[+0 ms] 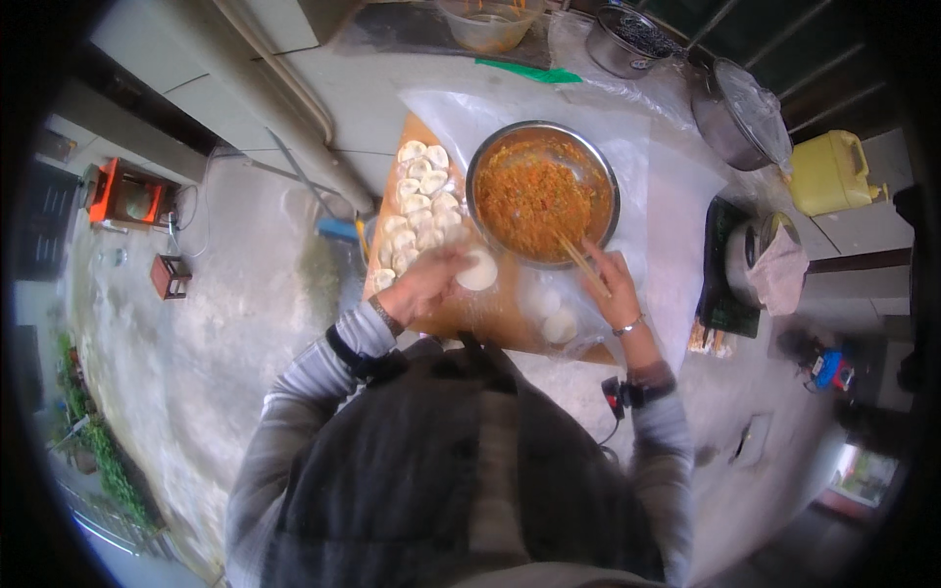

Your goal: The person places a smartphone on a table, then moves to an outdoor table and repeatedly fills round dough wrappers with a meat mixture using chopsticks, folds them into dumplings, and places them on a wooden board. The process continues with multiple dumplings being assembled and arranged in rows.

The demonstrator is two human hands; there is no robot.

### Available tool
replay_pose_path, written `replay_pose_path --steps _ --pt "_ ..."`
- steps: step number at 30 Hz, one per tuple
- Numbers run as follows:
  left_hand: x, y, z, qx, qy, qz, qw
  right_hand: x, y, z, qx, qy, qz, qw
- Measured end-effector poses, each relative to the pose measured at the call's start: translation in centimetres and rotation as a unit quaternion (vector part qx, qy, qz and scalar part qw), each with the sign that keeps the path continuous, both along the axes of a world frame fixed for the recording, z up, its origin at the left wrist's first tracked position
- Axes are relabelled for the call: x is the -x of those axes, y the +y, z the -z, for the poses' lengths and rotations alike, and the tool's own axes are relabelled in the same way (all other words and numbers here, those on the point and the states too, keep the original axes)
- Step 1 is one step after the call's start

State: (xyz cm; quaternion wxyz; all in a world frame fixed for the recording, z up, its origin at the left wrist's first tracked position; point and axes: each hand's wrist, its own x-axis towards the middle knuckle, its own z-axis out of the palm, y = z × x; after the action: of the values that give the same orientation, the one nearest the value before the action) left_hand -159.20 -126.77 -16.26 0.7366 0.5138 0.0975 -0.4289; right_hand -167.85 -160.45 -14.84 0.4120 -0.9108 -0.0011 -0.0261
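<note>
My left hand (434, 279) holds a round, flat dough wrapper (478, 270) by its edge, over a wooden board (507, 305). In my right hand (614, 283) is a pair of chopsticks (584, 266), their tips reaching into a steel bowl (616, 187). Reddish-orange chopped filling (533, 195) fills much of that bowl. Rows of folded dumplings (419, 202) lie on the floured board to the left of the bowl. More round wrappers (560, 325) rest near my right wrist, partly under clear plastic.
Plastic sheeting (676, 176) spreads beneath and beside the bowl. Farther back stand a clear plastic tub (489, 29), a steel pot (625, 48) and a lidded pot (735, 117). A yellow jerrycan (827, 173) is at right. On the floor at left sits a small stool (170, 276).
</note>
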Motion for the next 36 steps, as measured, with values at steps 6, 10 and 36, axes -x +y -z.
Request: replay_pose_path --steps 6,10,36 --pt "-0.9 -1.2 0.8 -0.01 0.015 0.012 1.0 -5.4 0.6 0.8 0.005 -0.082 0.014 0.997" --pt "-0.9 -1.6 0.1 0.021 0.034 -0.017 0.999 -7.1 -0.8 -0.5 -0.068 -0.03 0.078 0.994" --pt "-2.6 -1.8 0.5 0.048 0.087 -0.082 0.992 -7.2 -0.5 1.5 -0.167 0.047 0.1 0.98"
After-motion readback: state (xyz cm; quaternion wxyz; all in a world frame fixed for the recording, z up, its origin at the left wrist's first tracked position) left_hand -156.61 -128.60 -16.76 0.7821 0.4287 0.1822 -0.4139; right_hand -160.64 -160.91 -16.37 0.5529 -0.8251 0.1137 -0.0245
